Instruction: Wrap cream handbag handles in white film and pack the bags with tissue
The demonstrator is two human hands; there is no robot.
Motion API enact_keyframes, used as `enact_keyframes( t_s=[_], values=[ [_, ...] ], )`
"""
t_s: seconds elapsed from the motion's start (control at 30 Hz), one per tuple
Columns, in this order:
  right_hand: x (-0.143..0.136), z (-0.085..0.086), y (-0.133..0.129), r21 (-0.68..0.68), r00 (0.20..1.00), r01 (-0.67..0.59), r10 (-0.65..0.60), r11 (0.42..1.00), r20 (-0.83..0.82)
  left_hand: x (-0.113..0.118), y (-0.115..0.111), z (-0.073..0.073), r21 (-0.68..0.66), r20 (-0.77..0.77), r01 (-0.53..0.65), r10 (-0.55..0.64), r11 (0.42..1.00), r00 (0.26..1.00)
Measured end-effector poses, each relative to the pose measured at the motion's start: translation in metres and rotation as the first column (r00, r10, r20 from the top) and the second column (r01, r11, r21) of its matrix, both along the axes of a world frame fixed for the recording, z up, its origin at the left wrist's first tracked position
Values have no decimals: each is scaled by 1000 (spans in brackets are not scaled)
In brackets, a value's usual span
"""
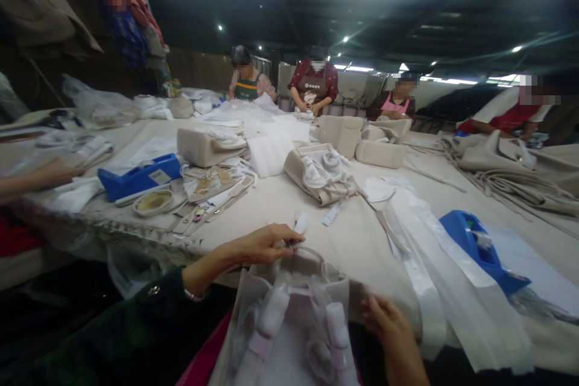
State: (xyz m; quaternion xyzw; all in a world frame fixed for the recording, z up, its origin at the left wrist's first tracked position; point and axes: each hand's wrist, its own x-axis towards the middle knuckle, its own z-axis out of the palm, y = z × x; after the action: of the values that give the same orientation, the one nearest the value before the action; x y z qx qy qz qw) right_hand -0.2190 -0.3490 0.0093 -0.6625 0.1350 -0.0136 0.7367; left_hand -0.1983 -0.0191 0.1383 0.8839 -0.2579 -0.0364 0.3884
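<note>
A pale bag (298, 338) with white-wrapped straps lies at the table's near edge, close to my body. My left hand (266, 244) is at its top, fingers pinched on the thin handle loop (310, 251). To the right of the bag is my right hand (384, 316), its fingers curled near the bag's side edge; blur hides what they hold, if anything. Beyond the bag, a beige bag (296, 175) with wrapped straps rests on the table.
Blue tape dispensers stand left (140, 178) and right (479, 250). White strips (425, 259) hang over the edge at right. A tape roll (154, 202) and straps lie at left. Another person's arm (36, 181) reaches in from the left; several people work across the table.
</note>
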Motion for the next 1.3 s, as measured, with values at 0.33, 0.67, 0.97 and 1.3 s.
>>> enact_keyframes(
  t_s=[0.33,0.67,0.97,1.3],
  values=[
    [29,83,89,-718,697,-189,607,670,383,-6,-8,-16,123,244,37,-66,992,968],
    [44,89,118,-928,625,-139,757,346,189,-32,-16,-21,377,521,-285,53,881,852],
    [53,99,101,-777,626,-358,750,518,211,-48,-14,-21,409,477,-393,174,823,861],
    [48,71,25,-568,709,-576,705,588,11,-62,-43,7,-171,-144,-212,188,962,971]
  ],
)
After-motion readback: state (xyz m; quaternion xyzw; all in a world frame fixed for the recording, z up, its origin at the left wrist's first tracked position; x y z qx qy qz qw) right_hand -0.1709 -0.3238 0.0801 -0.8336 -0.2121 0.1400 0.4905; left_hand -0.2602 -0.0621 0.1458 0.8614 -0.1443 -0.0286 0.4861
